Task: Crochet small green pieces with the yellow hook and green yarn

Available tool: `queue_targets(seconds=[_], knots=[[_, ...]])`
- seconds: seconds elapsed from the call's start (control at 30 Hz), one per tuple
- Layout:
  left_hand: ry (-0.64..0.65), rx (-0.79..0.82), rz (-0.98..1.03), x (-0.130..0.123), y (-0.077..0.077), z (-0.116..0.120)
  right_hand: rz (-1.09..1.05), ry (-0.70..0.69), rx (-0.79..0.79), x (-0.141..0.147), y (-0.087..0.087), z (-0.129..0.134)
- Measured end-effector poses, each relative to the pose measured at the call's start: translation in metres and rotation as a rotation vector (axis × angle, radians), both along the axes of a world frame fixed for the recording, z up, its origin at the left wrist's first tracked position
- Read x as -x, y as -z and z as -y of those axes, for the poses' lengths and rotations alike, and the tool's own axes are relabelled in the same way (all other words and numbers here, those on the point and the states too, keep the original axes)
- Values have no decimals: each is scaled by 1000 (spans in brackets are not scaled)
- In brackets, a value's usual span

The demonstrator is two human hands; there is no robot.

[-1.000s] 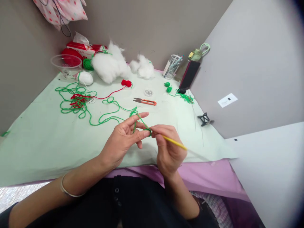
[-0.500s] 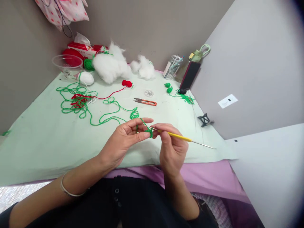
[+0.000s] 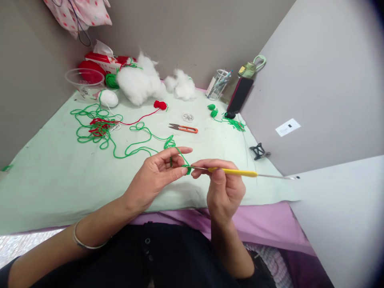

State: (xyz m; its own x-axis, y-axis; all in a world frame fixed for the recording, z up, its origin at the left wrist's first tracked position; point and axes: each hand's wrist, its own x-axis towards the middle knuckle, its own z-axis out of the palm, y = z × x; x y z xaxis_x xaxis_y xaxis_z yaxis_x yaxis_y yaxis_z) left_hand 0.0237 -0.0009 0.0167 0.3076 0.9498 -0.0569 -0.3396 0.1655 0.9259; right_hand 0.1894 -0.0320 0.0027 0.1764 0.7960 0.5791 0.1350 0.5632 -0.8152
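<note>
Between the thumb and fingers of my left hand (image 3: pixel 160 172) is pinched a small green crochet piece (image 3: pixel 188 170). Green yarn (image 3: pixel 182 155) runs over the raised left index finger down to it. My right hand (image 3: pixel 226 184) grips a crochet hook (image 3: pixel 237 172) by its yellow handle, thumb below and index finger along the top. The hook's thin metal front end reaches the green piece; its tip is hidden there. Its other metal end points right, past the hand. Loose green yarn trails from the left hand into a tangle (image 3: pixel 96 132) with red strands.
Orange thread snips (image 3: pixel 183 128) and a small dish of metal rings (image 3: pixel 188 117) lie ahead. White stuffing (image 3: pixel 139 82), a plastic tub (image 3: pixel 85 86) and a tissue box (image 3: pixel 103 62) stand at the back left. A phone (image 3: pixel 241 96) leans against a bottle (image 3: pixel 247 70) at the back right.
My right hand has moved right with the crochet hook, drawing it back from the green piece and turning it closer to level. My left hand has barely shifted.
</note>
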Motion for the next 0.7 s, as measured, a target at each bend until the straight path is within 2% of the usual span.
queue_targets(seconds=[0.23,0.3,0.37,0.43,0.5,0.6,0.7], knots=[[-77,-116,-175,-2,-5,2,477,103,-308,0,8,1],[-71,-86,-132,-2,-6,2,593,187,-365,2,14,0],[2,33,-7,-2,-6,1,637,283,-408,4,19,0],[105,202,132,-2,-6,-1,589,304,-391,4,19,1],[151,317,222,-1,-6,-3,418,249,-305,4,15,0],[123,304,246,-1,-7,-4,96,117,-127,4,6,-2],[131,215,196,-2,-6,-2,45,42,-54,5,2,-4]])
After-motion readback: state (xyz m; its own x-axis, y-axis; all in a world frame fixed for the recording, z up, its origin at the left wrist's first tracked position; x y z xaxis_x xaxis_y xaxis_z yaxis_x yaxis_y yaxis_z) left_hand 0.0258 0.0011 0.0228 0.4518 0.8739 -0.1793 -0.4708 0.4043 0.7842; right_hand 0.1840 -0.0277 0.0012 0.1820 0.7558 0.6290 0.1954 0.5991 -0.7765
